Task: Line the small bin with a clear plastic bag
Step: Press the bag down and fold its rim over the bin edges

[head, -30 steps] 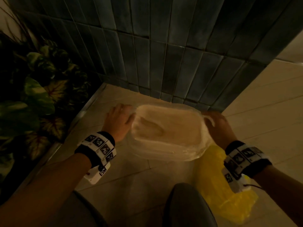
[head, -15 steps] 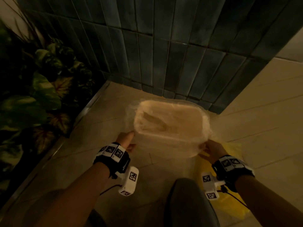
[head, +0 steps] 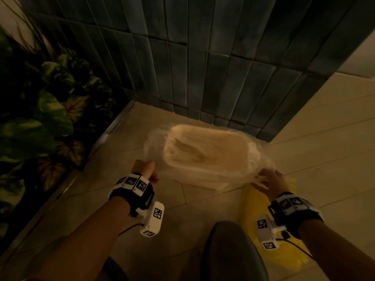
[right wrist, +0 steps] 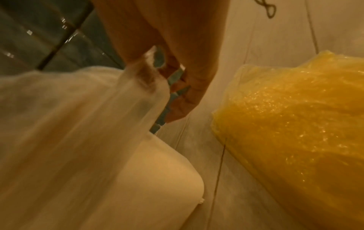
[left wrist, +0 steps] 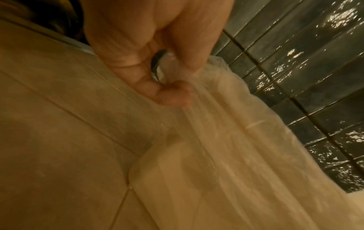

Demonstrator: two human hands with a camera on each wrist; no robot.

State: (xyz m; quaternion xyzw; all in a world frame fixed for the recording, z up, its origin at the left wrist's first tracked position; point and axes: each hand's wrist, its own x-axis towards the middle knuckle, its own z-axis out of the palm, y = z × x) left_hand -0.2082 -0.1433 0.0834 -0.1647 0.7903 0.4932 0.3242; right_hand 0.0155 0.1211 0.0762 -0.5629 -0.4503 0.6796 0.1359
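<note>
**Both hands pinch the bag's edge beside the bin**

The left hand (head: 145,169) pinches a fold of the clear plastic bag (head: 155,147) between thumb and fingers (left wrist: 173,96), at about eight o'clock from the small bin (head: 205,153). The right hand (head: 271,180) pinches the bag's edge at about four o'clock from the bin, the film stretched taut from its fingers (right wrist: 183,99). The beige bin stands on the tiled floor (head: 121,195) near the dark tiled wall (head: 203,67) at twelve o'clock; the bag sits inside it and spills over its rim. A yellow plastic bag (head: 288,258) lies on the floor at five o'clock, under the right wrist. Leafy plants (head: 46,118) stand at nine o'clock.
</note>
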